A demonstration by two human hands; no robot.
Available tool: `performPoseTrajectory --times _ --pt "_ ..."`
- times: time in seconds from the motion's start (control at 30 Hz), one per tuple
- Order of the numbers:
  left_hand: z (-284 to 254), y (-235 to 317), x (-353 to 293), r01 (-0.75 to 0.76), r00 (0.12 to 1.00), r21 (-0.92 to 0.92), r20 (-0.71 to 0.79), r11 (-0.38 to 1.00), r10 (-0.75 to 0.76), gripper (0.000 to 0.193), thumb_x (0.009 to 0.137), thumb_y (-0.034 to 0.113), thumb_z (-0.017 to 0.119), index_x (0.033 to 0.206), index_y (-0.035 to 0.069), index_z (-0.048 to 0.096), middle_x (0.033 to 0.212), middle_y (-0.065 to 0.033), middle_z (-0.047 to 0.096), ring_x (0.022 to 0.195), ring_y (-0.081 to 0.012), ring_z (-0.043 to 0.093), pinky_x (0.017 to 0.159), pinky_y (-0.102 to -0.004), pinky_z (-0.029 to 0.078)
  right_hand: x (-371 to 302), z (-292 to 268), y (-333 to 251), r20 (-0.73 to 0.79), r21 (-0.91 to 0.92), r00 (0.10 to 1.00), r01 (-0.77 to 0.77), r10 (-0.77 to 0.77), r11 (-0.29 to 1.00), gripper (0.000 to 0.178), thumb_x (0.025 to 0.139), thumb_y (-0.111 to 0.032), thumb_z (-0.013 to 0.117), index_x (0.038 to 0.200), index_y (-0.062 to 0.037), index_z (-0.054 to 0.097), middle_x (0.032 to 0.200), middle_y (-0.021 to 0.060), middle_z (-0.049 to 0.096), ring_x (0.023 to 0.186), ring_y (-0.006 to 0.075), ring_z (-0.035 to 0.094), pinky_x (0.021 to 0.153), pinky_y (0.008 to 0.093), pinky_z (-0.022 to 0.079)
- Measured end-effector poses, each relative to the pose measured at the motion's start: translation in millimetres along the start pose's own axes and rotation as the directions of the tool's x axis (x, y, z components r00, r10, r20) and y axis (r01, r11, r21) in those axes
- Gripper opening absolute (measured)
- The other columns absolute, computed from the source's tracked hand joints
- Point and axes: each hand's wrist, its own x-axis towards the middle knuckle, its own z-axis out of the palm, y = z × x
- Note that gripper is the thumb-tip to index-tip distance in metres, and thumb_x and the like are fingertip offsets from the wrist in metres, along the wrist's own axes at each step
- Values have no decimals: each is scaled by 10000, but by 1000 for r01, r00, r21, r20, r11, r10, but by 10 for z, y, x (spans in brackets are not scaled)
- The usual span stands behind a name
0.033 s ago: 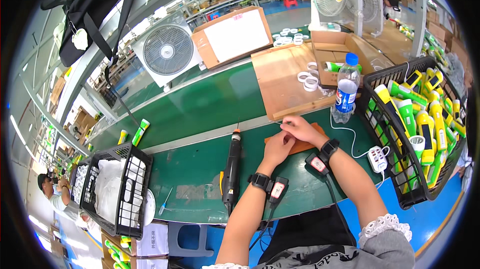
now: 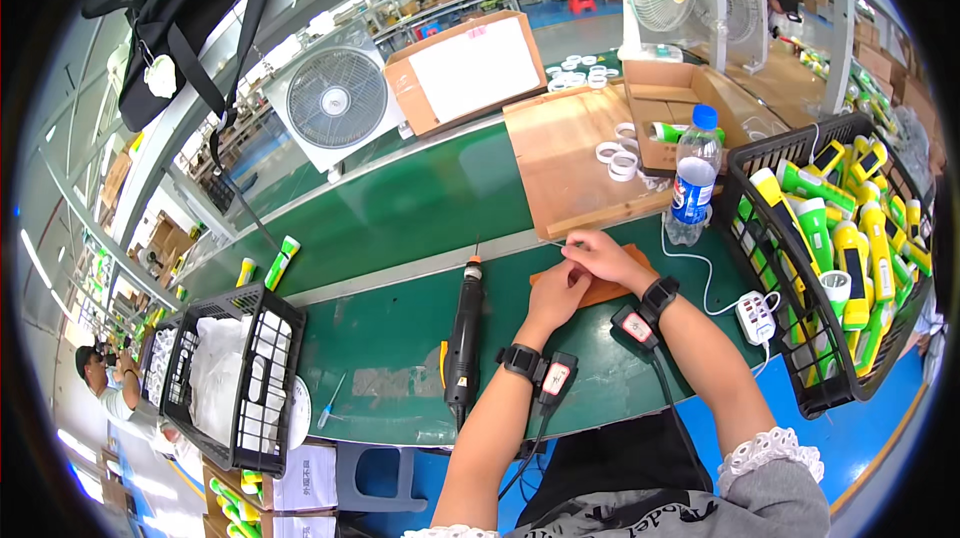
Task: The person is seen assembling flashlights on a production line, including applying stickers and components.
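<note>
Small wooden board (image 2: pixel 610 288) flat on green bench (image 2: pixel 400 338), under both hands. Left hand (image 2: pixel 560 296) pressing down, fingers together; right hand (image 2: pixel 600 256) pinching something too small to tell. Best kept steady, wrists low. Electric screwdriver (image 2: pixel 462 338) just left; water bottle (image 2: pixel 692 178) and basket of yellow-green torches (image 2: pixel 850 238) right; fans beyond.

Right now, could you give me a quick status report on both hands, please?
Left hand and right hand together on small wooden board. Fingers meet; anything pinched too small to tell. Electric screwdriver lying beside the left hand, untouched.
</note>
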Motion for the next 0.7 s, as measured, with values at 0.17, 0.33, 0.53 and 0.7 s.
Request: performPoseTrajectory --times 0.17,0.33,0.53,0.7 --pt "-31 60 -49 22 1000 -4 20 1000 -22 209 782 228 554 878 43 570 814 -83 615 733 -219 585 649 -331 449 -25 34 -45 27 24 999 -46 45 999 205 826 -169 543 707 -9 495 574 20 515 522 60 481 466 226 379" --pt "-52 73 -55 25 1000 5 15 1000 -25 211 782 234 554 874 44 570 815 -80 616 731 -219 583 646 -332 447 -17 42 -48 29 17 997 -72 71 997 204 827 -165 543 703 -12 490 565 19 510 508 56 471 452 228 370" --pt "-64 81 -46 36 999 35 15 999 -36 211 780 234 555 865 42 571 808 -83 615 727 -220 584 641 -334 448 0 64 27 40 107 993 -113 109 988 197 828 -165 542 709 -15 495 559 14 506 501 53 465 444 228 363" --pt "-58 117 -45 37 999 18 18 999 -38 208 776 230 556 858 40 570 804 -84 615 731 -224 585 643 -334 450 -6 35 -29 36 36 996 -88 86 995 193 828 -161 543 712 -15 496 565 10 508 501 52 468 439 222 363"
